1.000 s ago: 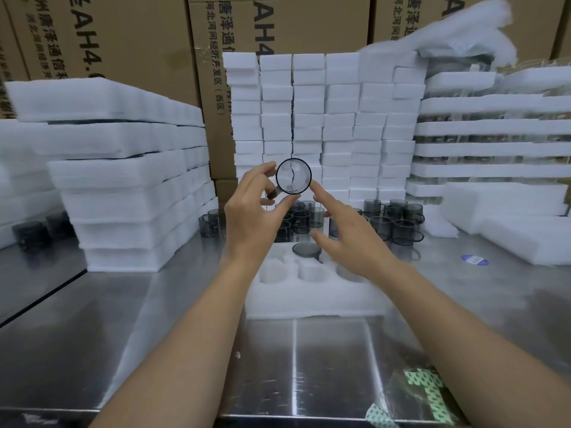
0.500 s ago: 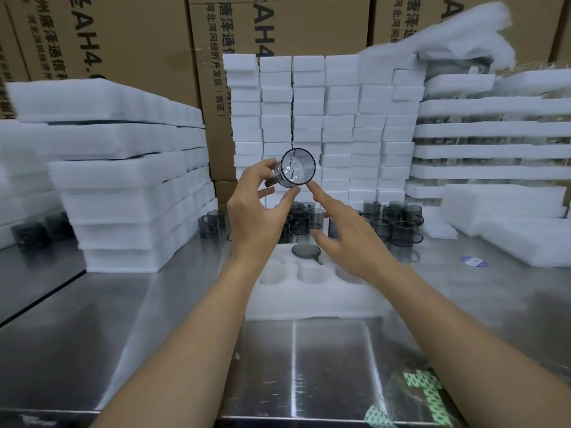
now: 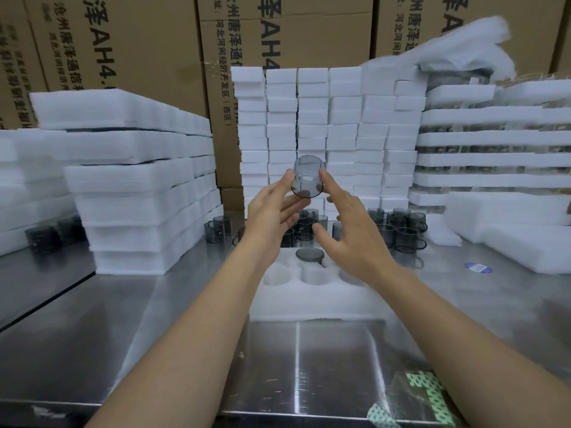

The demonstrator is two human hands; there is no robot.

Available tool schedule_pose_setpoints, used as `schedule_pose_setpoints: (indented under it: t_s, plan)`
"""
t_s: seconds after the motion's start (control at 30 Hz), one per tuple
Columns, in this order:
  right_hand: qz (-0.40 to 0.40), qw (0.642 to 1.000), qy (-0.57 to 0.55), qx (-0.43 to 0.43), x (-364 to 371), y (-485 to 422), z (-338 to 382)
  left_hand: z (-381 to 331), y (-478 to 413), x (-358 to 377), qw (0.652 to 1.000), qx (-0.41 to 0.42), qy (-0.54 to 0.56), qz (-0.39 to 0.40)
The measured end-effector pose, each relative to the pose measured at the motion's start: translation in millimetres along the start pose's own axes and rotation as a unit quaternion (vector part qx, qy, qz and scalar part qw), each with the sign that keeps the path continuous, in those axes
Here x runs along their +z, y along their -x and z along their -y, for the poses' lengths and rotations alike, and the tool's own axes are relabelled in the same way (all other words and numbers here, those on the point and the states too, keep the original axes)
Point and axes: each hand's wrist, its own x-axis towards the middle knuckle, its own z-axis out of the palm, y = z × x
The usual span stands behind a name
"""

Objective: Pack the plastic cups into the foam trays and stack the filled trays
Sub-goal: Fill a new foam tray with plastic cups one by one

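Hands raised above the bench (image 3: pixel 160 335), between us and the wall of white foam blocks (image 3: pixel 312 118). We note the left hand (image 3: pixel 272 217) pinching a smoky grey plastic cup (image 3: pixel 307 179) by its left side, forefinger along the wall and thumb toward the base rim. The cup is tilted, its base turned toward us and downward. The right hand (image 3: pixel 355 233) is spread, fingers straight, and only its forefinger tip touches the cup's right side.

Directly below the hands lies a foam tray (image 3: pixel 309 304) on the steel bench. One seated cup (image 3: pixel 309 254) occupies a back pocket, and the near pockets show bare foam. We see loose cups (image 3: pixel 404 225) standing just behind the tray, with a few more at the left.

Empty foam trays (image 3: pixel 139 180) are stacked at the left, filled trays (image 3: pixel 494 140) in layers at the right, cardboard boxes (image 3: pixel 123 41) behind all. A blue sticker (image 3: pixel 478 267) lies on the bench at the right, and a green-patterned wrapper (image 3: pixel 426 393) lies at the near edge.
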Motion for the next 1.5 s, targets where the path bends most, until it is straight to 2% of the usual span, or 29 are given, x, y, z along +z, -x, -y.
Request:
schedule_pose_setpoints:
  t_s: [0.13, 0.4, 0.47, 0.57, 0.63, 0.8, 0.87, 0.93, 1.03, 1.1, 1.17, 1.2, 1.27, 1.43, 1.5]
  plan:
    - [-0.016, 0.999, -0.036, 0.028, 2, -2, 2, 5, -3, -1, 0.999, -0.031, -0.025, 0.001]
    - [-0.010, 0.997, -0.072, 0.029, 6, -2, 8, 7, -3, -3, 0.996, -0.082, -0.020, -0.002]
    - [-0.024, 0.990, -0.127, 0.060, 6, -3, 11, 6, -2, -2, 0.997, -0.073, -0.028, 0.004]
    - [-0.054, 0.957, -0.242, 0.149, 5, -6, 14, 6, 1, 1, 0.997, -0.045, -0.060, 0.025]
    - [-0.055, 0.945, -0.274, 0.171, 5, -6, 14, 5, 3, 1, 0.996, -0.028, -0.074, 0.051]
    - [-0.079, 0.937, -0.291, 0.178, 3, -5, 15, 3, 6, -1, 0.987, -0.017, -0.115, 0.113]
    - [-0.085, 0.944, -0.267, 0.173, 2, -4, 14, 4, 5, -1, 0.979, 0.052, -0.173, 0.092]
    - [-0.088, 0.955, -0.229, 0.167, -1, -6, 11, 8, 5, -2, 0.943, 0.184, -0.272, 0.059]
    - [-0.092, 0.966, -0.186, 0.154, -3, -7, 10, 14, 6, -8, 0.824, 0.339, -0.449, 0.063]
    - [-0.096, 0.972, -0.160, 0.146, -4, -7, 9, 16, 5, -10, 0.754, 0.399, -0.518, 0.060]
    - [-0.101, 0.975, -0.140, 0.141, -6, -6, 8, 16, 4, -9, 0.724, 0.427, -0.541, 0.034]
    - [-0.103, 0.976, -0.136, 0.139, -8, -5, 8, 16, 3, -9, 0.722, 0.426, -0.544, 0.022]
    - [-0.105, 0.976, -0.133, 0.136, -10, -5, 8, 15, 2, -10, 0.742, 0.400, -0.538, 0.010]
    - [-0.072, 0.968, -0.184, 0.154, -15, -6, 9, 10, 1, -12, 0.857, 0.303, -0.413, 0.048]
    - [-0.057, 0.966, -0.206, 0.148, -17, -6, 10, 8, 1, -12, 0.888, 0.277, -0.360, 0.068]
